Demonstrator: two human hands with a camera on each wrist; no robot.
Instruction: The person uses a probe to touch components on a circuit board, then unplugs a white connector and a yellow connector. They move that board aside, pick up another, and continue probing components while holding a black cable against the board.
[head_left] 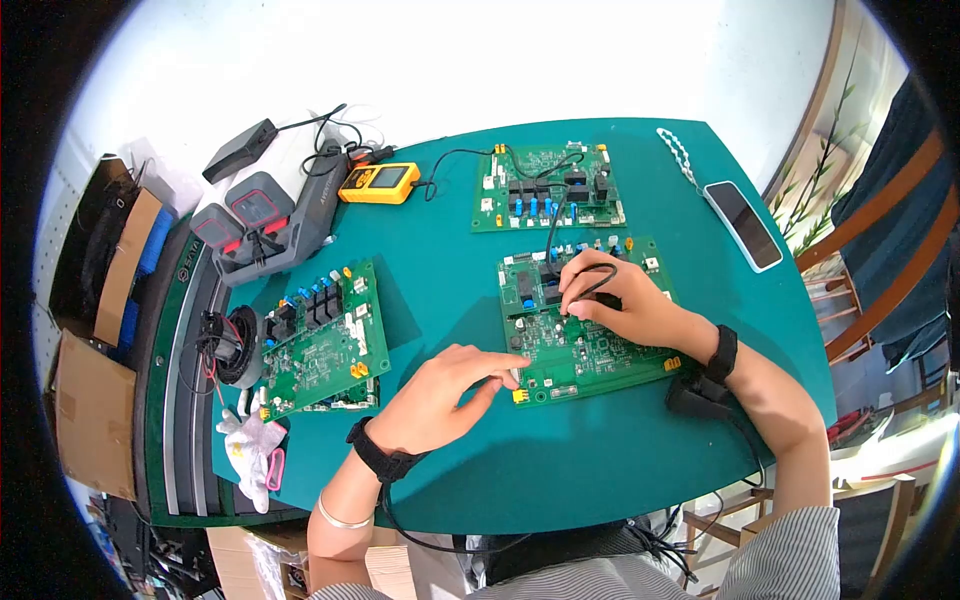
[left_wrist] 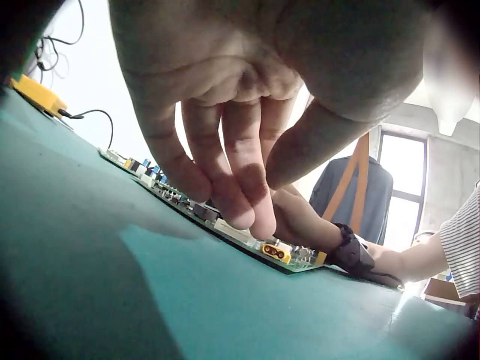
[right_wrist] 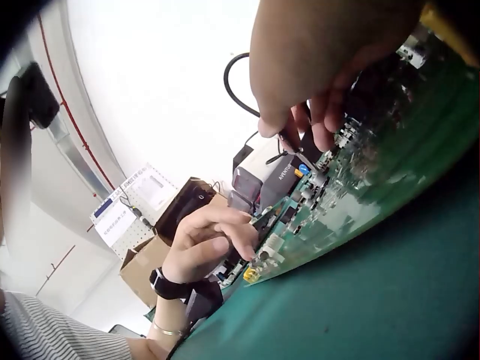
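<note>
A green circuit board (head_left: 580,365) with white, blue and yellow parts lies in front of the person. The right hand (head_left: 635,305) pinches a thin dark probe on a black cable (head_left: 553,225), its tip down among the board's parts; the right wrist view shows the probe (right_wrist: 301,156) slanting to the board (right_wrist: 322,217). At the board's near left corner is the left hand (head_left: 445,395), its fingertips at the edge by a yellow connector (head_left: 520,396). In the left wrist view its fingers (left_wrist: 244,172) hang over the board's edge, holding nothing visible.
A second board (head_left: 545,185) lies behind, and stacked boards (head_left: 325,340) stand at the left. A yellow meter (head_left: 380,184), a grey power station (head_left: 290,235), a phone (head_left: 743,226) and a white cloth item (head_left: 250,455) are also on the table (head_left: 460,490).
</note>
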